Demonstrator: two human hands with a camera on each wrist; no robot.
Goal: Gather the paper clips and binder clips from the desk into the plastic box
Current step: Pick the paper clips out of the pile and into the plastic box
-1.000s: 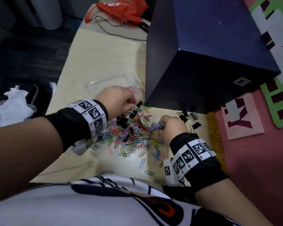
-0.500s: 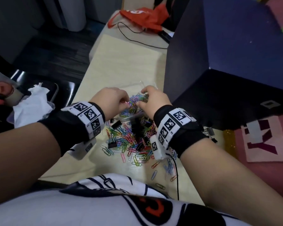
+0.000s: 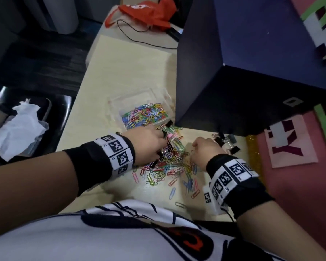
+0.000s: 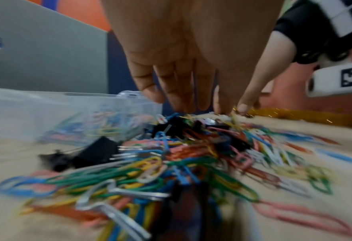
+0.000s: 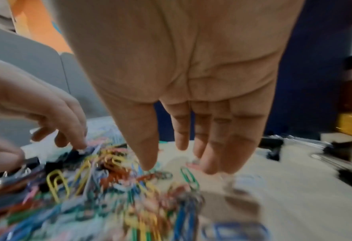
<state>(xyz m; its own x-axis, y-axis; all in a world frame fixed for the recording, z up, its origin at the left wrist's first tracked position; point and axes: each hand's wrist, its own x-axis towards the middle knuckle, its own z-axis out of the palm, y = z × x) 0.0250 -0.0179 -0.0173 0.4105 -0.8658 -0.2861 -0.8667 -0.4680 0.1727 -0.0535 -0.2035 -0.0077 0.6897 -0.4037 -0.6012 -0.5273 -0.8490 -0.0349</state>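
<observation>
A heap of coloured paper clips (image 3: 172, 162) mixed with black binder clips (image 4: 96, 151) lies on the pale desk (image 3: 124, 76). Just behind it stands the clear plastic box (image 3: 113, 102), with several coloured clips inside. My left hand (image 3: 159, 146) reaches down onto the heap's left side, its fingertips (image 4: 183, 106) touching clips next to the box wall (image 4: 47, 110). My right hand (image 3: 196, 150) hovers over the heap's right side, fingers straight and holding nothing (image 5: 177, 163). More binder clips (image 3: 229, 143) lie to its right.
A large dark blue box (image 3: 243, 63) stands right beside the plastic box and behind the heap. A pink mat (image 3: 290, 185) borders the desk on the right. An orange bag (image 3: 145, 10) and a cable lie at the far end. White tissue (image 3: 19, 127) sits left of the desk.
Half a second ago both hands were together over the plastic box with clips. Now both have come back down to the heap on the desk, and the clips lie in the box.
</observation>
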